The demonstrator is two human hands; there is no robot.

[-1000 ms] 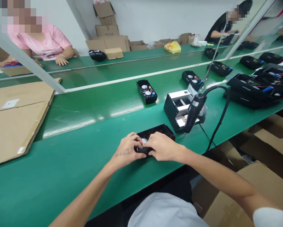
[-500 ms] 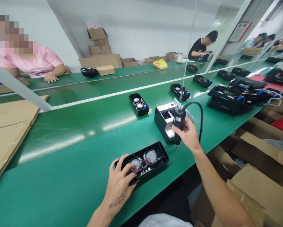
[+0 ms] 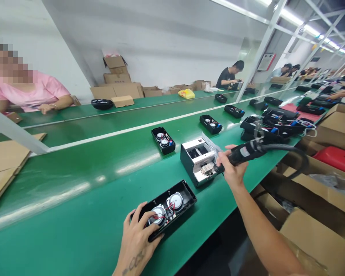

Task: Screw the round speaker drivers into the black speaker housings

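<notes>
My left hand (image 3: 140, 232) grips the near end of a black speaker housing (image 3: 186, 205), which rests on the green bench. Two round speaker drivers (image 3: 175, 202) with red wires sit inside it. In my right hand (image 3: 234, 172) is a black electric screwdriver (image 3: 244, 152), tilted almost level, its tip end pointing left at the front of a screw feeder (image 3: 189, 163). The feeder is a black and white box just beyond the housing. Whether the tip touches a screw there is too small to tell.
Another open housing (image 3: 163, 140) lies on the green line behind the feeder, with more farther right. Stacked housings (image 3: 271, 128) stand at the right. Cardboard boxes (image 3: 319, 237) and a red stool (image 3: 337, 159) are below the bench edge. A co-worker in pink (image 3: 42, 92) sits across.
My right hand has swung the screwdriver from upright to nearly level, bringing its tip to the feeder's front. My left hand stays on the housing. The view has tilted up and turned right.
</notes>
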